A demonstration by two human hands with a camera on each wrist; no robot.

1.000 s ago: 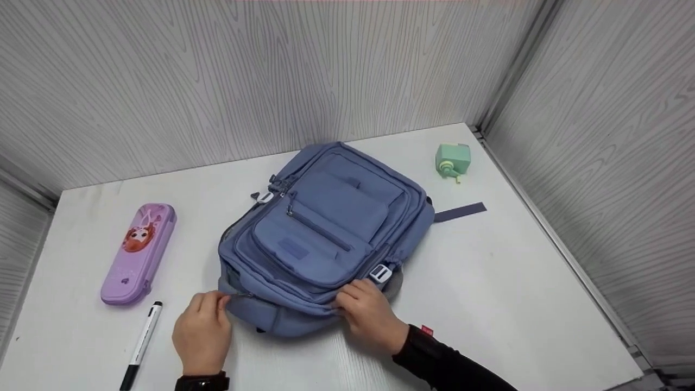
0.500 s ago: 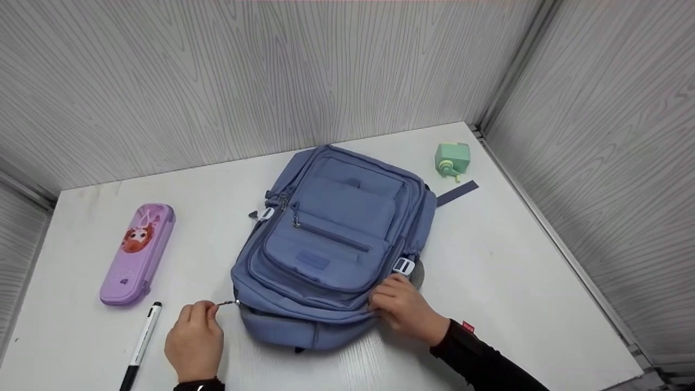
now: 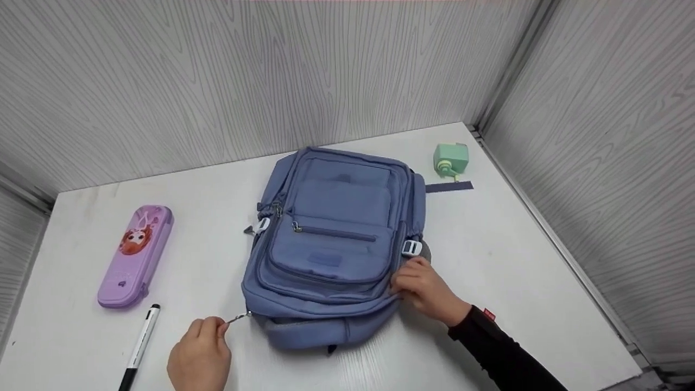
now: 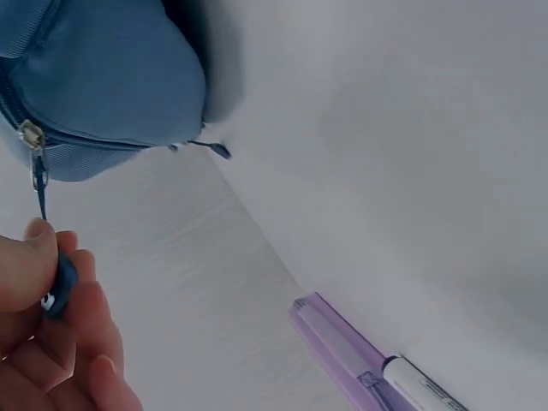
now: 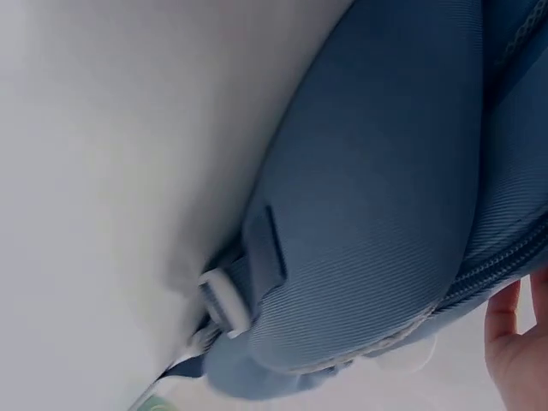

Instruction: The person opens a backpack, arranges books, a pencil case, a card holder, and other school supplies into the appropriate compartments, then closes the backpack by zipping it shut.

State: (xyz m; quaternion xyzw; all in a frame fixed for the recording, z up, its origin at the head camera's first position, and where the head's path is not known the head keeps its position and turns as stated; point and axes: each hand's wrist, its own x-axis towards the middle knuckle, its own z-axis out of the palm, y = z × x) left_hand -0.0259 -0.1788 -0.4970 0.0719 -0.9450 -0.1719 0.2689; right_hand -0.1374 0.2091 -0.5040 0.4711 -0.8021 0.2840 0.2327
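A blue backpack (image 3: 342, 201) lies front side up on the white table, its lower end toward me. My left hand (image 3: 200, 353) pinches a zipper pull (image 4: 39, 175) at the bag's lower left corner, thumb against the fingers. The pull stretches out taut from its metal slider (image 4: 31, 134). At the lower right edge, my right hand (image 3: 429, 288) grips the backpack's fabric with curled fingers, just below a white buckle (image 3: 412, 248). In the right wrist view, the fingers (image 5: 502, 312) show beside a zipper seam (image 5: 501, 261), partly cut off by the frame.
To the left lie a purple pencil case (image 3: 133, 260) with a cartoon figure and a black-and-white marker (image 3: 141, 342). A green pencil sharpener (image 3: 451, 159) with a crank stands at the back right, near a dark strap (image 3: 450, 187) from the bag. Grey panels (image 3: 271, 70) enclose the table.
The backpack has turned, its lower end swinging right. My right hand has moved right and up with it. My left hand has drawn the zipper pull away from the bag's edge.
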